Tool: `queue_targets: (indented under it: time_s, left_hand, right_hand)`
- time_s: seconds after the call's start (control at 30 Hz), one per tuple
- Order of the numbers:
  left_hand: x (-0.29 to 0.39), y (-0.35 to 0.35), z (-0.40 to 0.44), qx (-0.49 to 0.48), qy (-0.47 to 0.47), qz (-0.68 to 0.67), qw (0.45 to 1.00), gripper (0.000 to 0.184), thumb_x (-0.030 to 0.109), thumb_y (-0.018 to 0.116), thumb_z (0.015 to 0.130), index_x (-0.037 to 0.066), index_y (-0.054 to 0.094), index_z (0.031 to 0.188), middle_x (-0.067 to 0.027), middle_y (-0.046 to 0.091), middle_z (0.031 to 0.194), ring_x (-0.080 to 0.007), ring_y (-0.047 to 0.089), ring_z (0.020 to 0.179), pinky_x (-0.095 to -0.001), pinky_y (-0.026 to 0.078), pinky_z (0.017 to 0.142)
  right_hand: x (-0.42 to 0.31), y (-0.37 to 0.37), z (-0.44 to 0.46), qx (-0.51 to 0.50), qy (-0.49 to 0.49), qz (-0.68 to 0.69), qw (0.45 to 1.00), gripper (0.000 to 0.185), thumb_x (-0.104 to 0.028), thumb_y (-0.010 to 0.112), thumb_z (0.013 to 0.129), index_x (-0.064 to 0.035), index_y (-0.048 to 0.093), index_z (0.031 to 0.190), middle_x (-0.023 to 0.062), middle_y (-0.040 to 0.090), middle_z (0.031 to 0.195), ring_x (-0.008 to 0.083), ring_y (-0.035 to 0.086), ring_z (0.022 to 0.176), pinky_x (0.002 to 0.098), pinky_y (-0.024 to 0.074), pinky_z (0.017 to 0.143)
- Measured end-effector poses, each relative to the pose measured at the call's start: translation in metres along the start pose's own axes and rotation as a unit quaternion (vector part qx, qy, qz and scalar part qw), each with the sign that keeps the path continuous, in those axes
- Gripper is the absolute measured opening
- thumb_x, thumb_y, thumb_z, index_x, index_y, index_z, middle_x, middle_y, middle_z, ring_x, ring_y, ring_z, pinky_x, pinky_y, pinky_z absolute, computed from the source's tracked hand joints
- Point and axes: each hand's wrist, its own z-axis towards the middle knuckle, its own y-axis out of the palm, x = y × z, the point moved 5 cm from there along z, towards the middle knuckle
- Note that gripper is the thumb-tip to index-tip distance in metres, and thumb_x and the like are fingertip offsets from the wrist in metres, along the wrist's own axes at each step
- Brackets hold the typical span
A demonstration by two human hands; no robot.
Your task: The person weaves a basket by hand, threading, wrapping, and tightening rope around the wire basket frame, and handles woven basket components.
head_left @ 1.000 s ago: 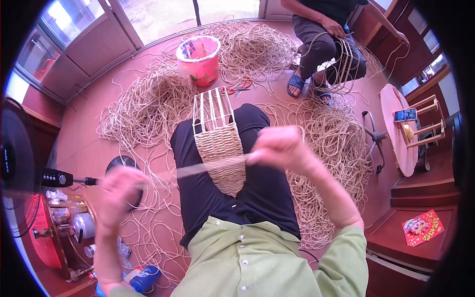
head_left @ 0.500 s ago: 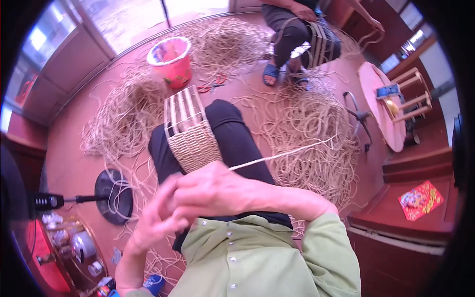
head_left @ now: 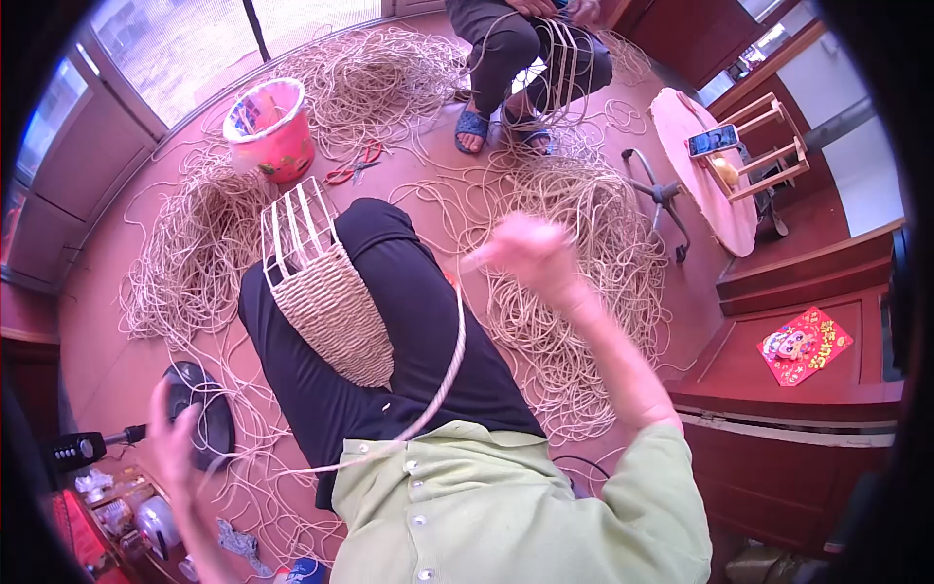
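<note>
On my dark-trousered lap lies a partly woven frame [head_left: 336, 316], with tight straw-coloured cord over its near part and bare rods at the far end. My right hand [head_left: 530, 255], blurred, is raised to the right of the lap, fingers closed around a cord [head_left: 455, 360]. This cord curves down across my green shirt toward the left. Out at the left, my left hand [head_left: 173, 438] is held away from the weaving, fingers spread and smeared by motion. Whether any cord touches it is unclear.
Loose cord heaps [head_left: 559, 321] cover much of the floor. Beyond my knees are a pink bucket [head_left: 277, 146] and red-handled scissors [head_left: 355, 167]. Another person [head_left: 525, 68] sits opposite, holding cords. A stand base [head_left: 199, 414] is at left; a round stool top [head_left: 696, 165] leans at right.
My hands were together at the near end of the weaving; now they are wide apart. My right hand has swung out rightward with the cord. The view has shifted, too.
</note>
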Motion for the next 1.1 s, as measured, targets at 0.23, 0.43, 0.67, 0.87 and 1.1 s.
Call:
queue_targets:
  time_s: [0.23,0.43,0.67,0.87,1.1]
  left_hand:
    - [0.162,0.142,-0.106,-0.560,-0.093,-0.337,0.751,0.022,0.002,0.057,0.099,-0.005,0.065,0.117,-0.0070,0.065,0.080,-0.0120,0.060,0.062,-0.0254,0.048,0.058]
    - [0.181,0.171,-0.098,-0.369,0.122,-0.238,0.890,0.070,0.020,0.079,0.089,0.006,0.043,0.147,-0.0091,0.064,0.116,-0.0174,0.058,0.118,-0.0315,0.052,0.091]
    - [0.165,0.192,-0.104,-0.281,-0.028,-0.310,0.908,0.013,0.011,0.056,0.103,0.001,0.060,0.110,-0.0038,0.062,0.079,-0.0099,0.058,0.062,-0.0283,0.048,0.060]
    - [0.169,0.222,-0.114,-0.387,0.213,0.121,0.889,0.023,0.026,0.063,0.098,0.007,0.066,0.111,-0.0131,0.069,0.083,-0.0331,0.069,0.071,-0.0429,0.054,0.065]
    - [0.117,0.162,0.014,-0.039,0.122,-0.171,0.977,0.044,0.028,0.061,0.099,0.003,0.056,0.135,-0.0093,0.065,0.118,-0.0164,0.063,0.100,-0.0320,0.051,0.092]
  right_hand:
    - [-0.152,0.006,0.026,0.008,-0.260,0.258,0.930,0.042,-0.039,0.081,0.077,-0.0115,0.050,0.069,0.0010,0.046,0.068,0.0186,0.056,0.058,0.0352,0.0453,0.051]
    - [-0.154,0.019,0.006,0.050,-0.245,0.246,0.936,0.039,-0.044,0.083,0.072,-0.0110,0.063,0.069,-0.0022,0.045,0.061,0.0144,0.048,0.050,0.0304,0.0355,0.045]
    - [-0.122,0.024,0.000,0.031,-0.029,0.040,0.998,0.030,-0.042,0.073,0.086,-0.0130,0.069,0.094,0.0012,0.060,0.083,0.0170,0.063,0.082,0.0350,0.0478,0.083]
    - [-0.119,0.068,-0.019,-0.109,0.269,0.759,0.582,0.049,-0.045,0.045,0.109,0.0009,0.061,0.115,0.0056,0.067,0.089,0.0157,0.066,0.079,0.0315,0.0550,0.077]
    - [-0.051,0.025,0.007,0.103,0.316,0.679,0.655,0.019,-0.022,0.048,0.110,-0.0074,0.059,0.114,-0.0056,0.050,0.071,0.0017,0.040,0.054,0.0204,0.0349,0.048]
